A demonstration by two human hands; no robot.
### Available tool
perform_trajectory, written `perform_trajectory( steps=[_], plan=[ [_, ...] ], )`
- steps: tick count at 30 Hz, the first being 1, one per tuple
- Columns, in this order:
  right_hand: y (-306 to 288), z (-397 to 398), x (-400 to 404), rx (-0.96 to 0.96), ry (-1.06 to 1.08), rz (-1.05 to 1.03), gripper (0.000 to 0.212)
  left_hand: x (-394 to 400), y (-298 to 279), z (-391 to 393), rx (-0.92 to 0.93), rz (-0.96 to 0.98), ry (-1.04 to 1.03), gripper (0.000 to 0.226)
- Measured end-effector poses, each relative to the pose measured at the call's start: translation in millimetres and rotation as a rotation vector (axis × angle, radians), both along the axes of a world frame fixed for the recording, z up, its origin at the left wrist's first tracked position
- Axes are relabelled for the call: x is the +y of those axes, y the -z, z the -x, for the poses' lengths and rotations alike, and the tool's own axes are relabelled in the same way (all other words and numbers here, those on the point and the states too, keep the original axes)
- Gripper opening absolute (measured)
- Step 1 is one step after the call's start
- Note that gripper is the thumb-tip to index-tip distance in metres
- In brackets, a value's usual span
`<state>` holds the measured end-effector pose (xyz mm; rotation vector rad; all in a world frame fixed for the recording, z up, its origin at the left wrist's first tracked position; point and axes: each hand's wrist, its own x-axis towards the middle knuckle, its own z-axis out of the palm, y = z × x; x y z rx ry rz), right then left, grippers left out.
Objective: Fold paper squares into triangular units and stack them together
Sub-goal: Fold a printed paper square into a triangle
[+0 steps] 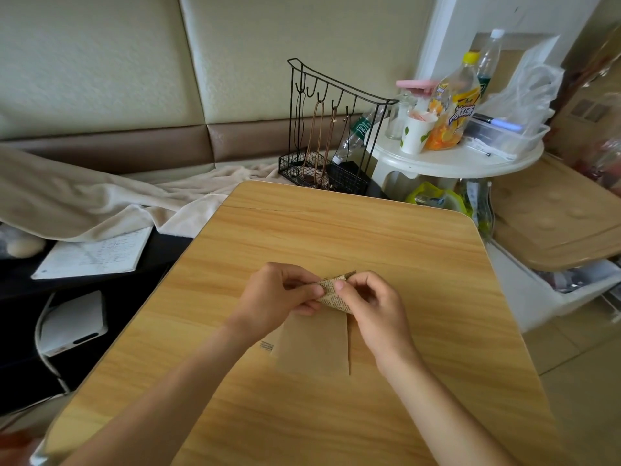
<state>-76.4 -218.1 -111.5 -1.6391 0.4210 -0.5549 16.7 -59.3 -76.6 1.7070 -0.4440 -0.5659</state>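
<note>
While both hands are pinching one small paper (331, 290) above the table (386, 237), the fold is being worked in the air, not on the wood. Left hand (282, 294) is gripping the piece's left end, thumb and fingers pressed on it; right hand (373, 302) is pinching the right side, thumb tip on the printed face. Printed side is showing, with a darker tip poking out at the top right.

More plain brown sheets (312, 344) are lying flat on the table just below the hands, with a slit or gap showing between two of them. No finished stack is in sight.

Risks, as judgement: creasing in mid-air is likely giving a crooked edge, so the triangle may not be nesting with others. Thumbs sitting close together may be letting the layers slide before the crease sets. Forearms are hovering over the loose sheets and could be dragging them out of line. Paper is thin, so a hard pinch could be tearing it at the tip.
</note>
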Motion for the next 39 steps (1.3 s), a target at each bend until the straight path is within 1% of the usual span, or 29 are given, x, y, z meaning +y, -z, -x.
perform_trajectory(
  steps=[4, 5, 8, 12, 19, 27, 36, 39],
  plan=[
    [3.1, -1.8, -0.9, -0.029, 0.045, -0.029, 0.022, 0.7, -1.8, 0.9, -0.092, -0.051, -0.029, 0.031],
    [4.0, -2.0, -1.7, -0.039, 0.056, -0.034, 0.023, 0.8, -2.3, 0.8, -0.099, -0.053, -0.029, 0.033],
    [6.4, -2.0, -3.5, -0.071, 0.080, -0.022, 0.026, 0.9, -3.7, 1.5, -0.056, -0.009, -0.017, 0.032],
    [9.3, -2.3, -2.6, -0.098, 0.080, 0.008, 0.028, 0.6, -4.0, 5.7, 0.124, 0.131, -0.061, 0.026],
    [12.2, -2.6, -0.3, -0.111, 0.099, 0.029, 0.028, 0.3, -1.5, 5.0, 0.272, 0.201, -0.129, 0.021],
    [17.0, -3.3, 1.9, -0.125, 0.130, -0.021, 0.024, -2.2, 1.5, 4.9, 0.282, 0.198, -0.139, 0.017],
    [21.5, -5.5, 0.3, -0.095, 0.151, -0.045, 0.017, -7.1, 3.5, 4.6, 0.289, 0.213, -0.157, 0.015],
    [21.4, -4.7, -0.9, -0.075, 0.149, -0.062, 0.023, -7.1, 3.8, 4.7, 0.284, 0.208, -0.158, 0.015]
  ],
)
